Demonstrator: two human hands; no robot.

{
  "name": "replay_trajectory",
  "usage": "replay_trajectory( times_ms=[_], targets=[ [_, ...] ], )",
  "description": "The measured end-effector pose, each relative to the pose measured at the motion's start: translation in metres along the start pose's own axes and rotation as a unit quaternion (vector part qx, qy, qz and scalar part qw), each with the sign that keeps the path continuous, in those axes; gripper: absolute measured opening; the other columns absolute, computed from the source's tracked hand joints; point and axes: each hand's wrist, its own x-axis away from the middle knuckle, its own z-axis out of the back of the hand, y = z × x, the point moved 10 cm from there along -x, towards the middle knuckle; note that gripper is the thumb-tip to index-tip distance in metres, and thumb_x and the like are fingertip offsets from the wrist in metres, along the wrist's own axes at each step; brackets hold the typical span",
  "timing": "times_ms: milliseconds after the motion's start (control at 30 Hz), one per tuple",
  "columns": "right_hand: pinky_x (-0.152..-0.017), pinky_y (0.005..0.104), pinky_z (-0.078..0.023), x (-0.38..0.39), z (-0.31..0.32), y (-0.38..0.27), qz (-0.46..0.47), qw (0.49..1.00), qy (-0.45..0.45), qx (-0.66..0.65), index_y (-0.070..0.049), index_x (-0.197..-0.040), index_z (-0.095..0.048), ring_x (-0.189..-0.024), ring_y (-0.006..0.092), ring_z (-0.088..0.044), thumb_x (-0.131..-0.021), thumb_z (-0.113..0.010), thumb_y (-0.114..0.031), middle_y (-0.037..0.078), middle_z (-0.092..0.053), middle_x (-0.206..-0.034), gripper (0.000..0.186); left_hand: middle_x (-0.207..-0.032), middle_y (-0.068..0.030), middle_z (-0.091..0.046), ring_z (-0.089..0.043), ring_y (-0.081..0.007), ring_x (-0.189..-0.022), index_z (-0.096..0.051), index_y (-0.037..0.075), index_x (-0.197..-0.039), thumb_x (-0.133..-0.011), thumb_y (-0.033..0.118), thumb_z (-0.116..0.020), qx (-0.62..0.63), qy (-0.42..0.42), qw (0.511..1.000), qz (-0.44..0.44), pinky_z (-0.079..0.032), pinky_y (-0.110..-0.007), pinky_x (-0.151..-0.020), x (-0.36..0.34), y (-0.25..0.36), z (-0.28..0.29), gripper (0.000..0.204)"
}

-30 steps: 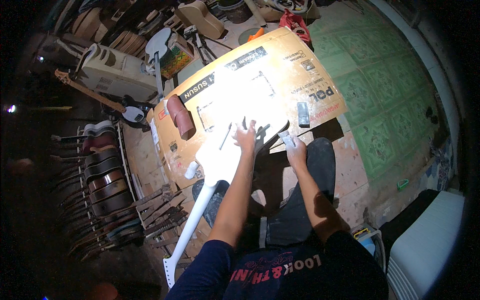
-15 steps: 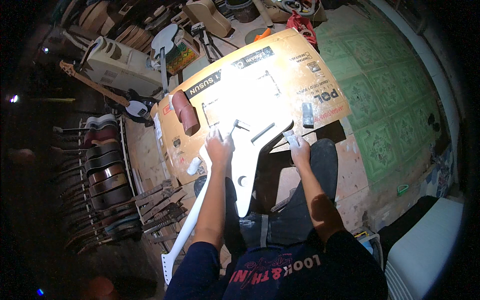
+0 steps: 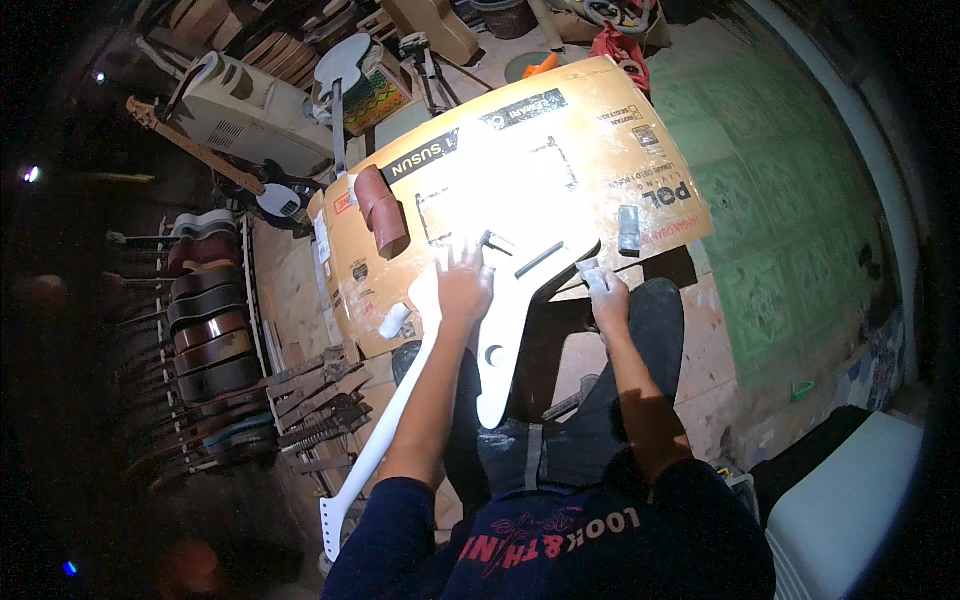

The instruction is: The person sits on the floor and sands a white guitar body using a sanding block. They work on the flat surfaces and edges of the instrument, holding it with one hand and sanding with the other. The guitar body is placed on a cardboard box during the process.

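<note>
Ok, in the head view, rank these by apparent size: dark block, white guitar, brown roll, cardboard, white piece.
Largest to smallest, by visible area:
1. Cardboard
2. White guitar
3. Brown roll
Dark block and white piece come last; they look too alike to rank.

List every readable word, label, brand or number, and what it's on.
Wording not transcribed; locations only:
Cardboard sheet: light-on-black lettering, plus bold black and red print at right.
Navy T-shirt: pale and red lettering across the front.
Cardboard sheet's finest print: too small to read.

Racked guitars (image 3: 214,349) line the left — green floor tiles (image 3: 800,240), the right.
</note>
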Motion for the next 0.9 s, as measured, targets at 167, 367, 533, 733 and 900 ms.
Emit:
replay_trajectory(
  times_ms=[167,367,533,733,900],
  targets=[
    [-0.066,0.0358,-0.046,-0.004,0.005,0.008,0.024,0.999,0.029,0.030,0.000,-0.092,-0.067,-0.070,0.0164,-0.056,-0.098,-0.063,-0.023,0.011,-0.061,-0.073,0.025,-0.163,-0.0199,-0.037,-0.029,-0.0386,-0.152,-0.042,-0.001,-0.153,-0.102,0.043,-0.052,0.035,-0.027,0.995,-0.087,-0.021,-0.055,-0.124,0.008,0.065,0.020,0.068],
    [-0.065,0.0357,-0.045,0.002,0.006,-0.008,0.044,0.998,0.031,0.028,0.000,-0.092,-0.067,-0.069,0.0152,-0.055,-0.098,-0.062,-0.023,0.009,-0.061,-0.072,0.024,-0.163,-0.0236,-0.033,-0.027,-0.0348,-0.154,-0.036,-0.006,-0.154,-0.101,0.051,-0.052,0.051,-0.092,0.971,-0.216,-0.021,-0.051,-0.125,0.046,0.118,-0.001,0.079],
    [-0.064,0.0336,-0.044,0.002,0.010,-0.010,0.027,0.999,0.032,-0.006,0.000,-0.089,-0.066,-0.070,0.0102,-0.052,-0.099,-0.063,-0.025,0.003,-0.056,-0.070,0.027,-0.162,-0.0250,-0.036,-0.029,-0.0351,-0.153,-0.037,-0.006,-0.154,-0.100,0.050,-0.054,0.079,-0.081,0.983,-0.143,-0.021,-0.052,-0.124,0.007,0.089,0.003,0.080],
    [-0.063,0.0321,-0.044,-0.003,0.019,-0.008,0.023,0.997,0.062,-0.039,0.001,-0.090,-0.066,-0.070,0.0101,-0.051,-0.100,-0.062,-0.022,0.004,-0.058,-0.071,0.026,-0.162,-0.0184,-0.039,-0.029,-0.0381,-0.152,-0.038,-0.002,-0.156,-0.100,0.045,-0.055,0.073,-0.031,0.997,-0.002,-0.019,-0.056,-0.124,-0.026,0.061,-0.004,0.075],
    [-0.064,0.0317,-0.044,-0.001,0.027,-0.026,0.049,0.992,0.085,-0.078,0.002,-0.093,-0.067,-0.071,0.0099,-0.052,-0.098,-0.062,-0.018,0.004,-0.060,-0.073,0.021,-0.163,-0.0155,-0.039,-0.028,-0.0421,-0.152,-0.042,0.002,-0.155,-0.101,0.046,-0.052,0.024,-0.012,1.000,-0.010,-0.019,-0.058,-0.123,-0.038,0.081,-0.008,0.070]
  ],
)
